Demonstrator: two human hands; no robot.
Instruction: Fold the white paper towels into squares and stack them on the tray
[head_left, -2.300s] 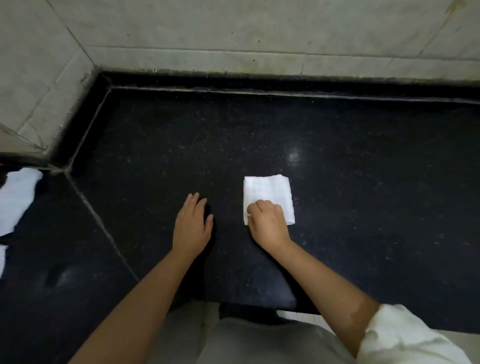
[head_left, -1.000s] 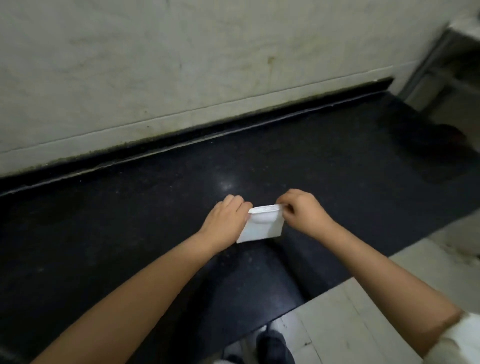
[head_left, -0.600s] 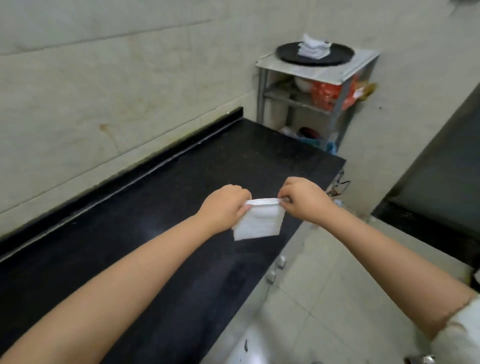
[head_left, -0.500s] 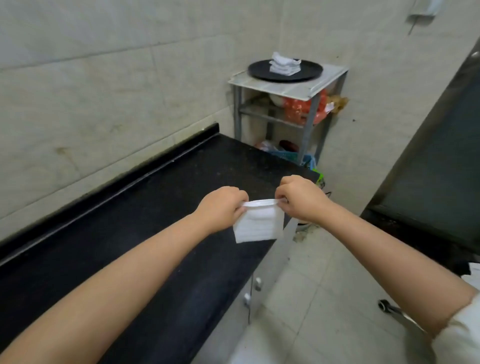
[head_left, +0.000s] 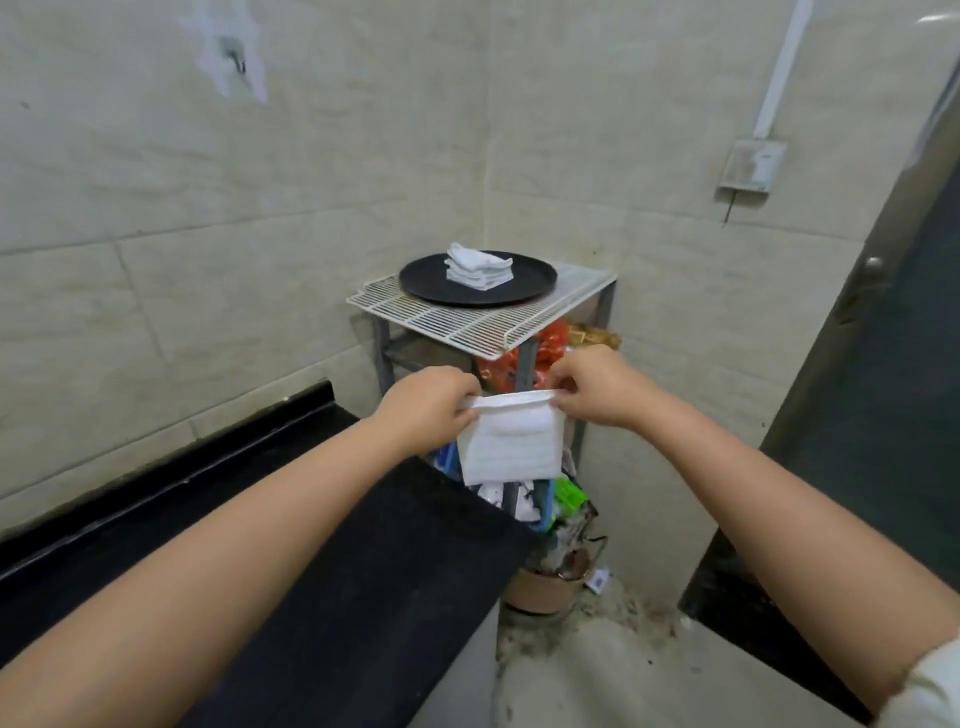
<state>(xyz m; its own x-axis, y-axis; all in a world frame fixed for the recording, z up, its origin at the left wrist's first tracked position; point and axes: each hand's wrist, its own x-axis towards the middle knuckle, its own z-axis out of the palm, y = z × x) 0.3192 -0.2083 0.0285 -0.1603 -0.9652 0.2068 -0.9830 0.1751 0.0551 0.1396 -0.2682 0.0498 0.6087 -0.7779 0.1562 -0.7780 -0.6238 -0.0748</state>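
Up in the air, the left hand (head_left: 428, 405) and right hand (head_left: 597, 387) pinch the top corners of a folded white paper towel (head_left: 511, 447), which hangs square and faintly ribbed beyond the table (head_left: 332, 561) end. Folded towels (head_left: 478, 267) sit stacked on the black tray (head_left: 426, 278).

This looks like the back corner of a modest kitchen or utility room. Large pale wall tiles (head_left: 156, 218) cover both walls, meeting in a corner at 12 o'clock. A black stone tabletop (head_left: 322, 561) with a raised back lip runs along the wall from 9 o'clock toward the centre. At 12 o'clock stands a metal rack with a white wire shelf (head_left: 467, 317) carrying a round black tray (head_left: 431, 283); bags and packets (head_left: 545, 353) crowd the levels below. A wall switch box (head_left: 748, 166) sits at 1 o'clock, a dark door (head_left: 893, 374) at 3 o'clock.
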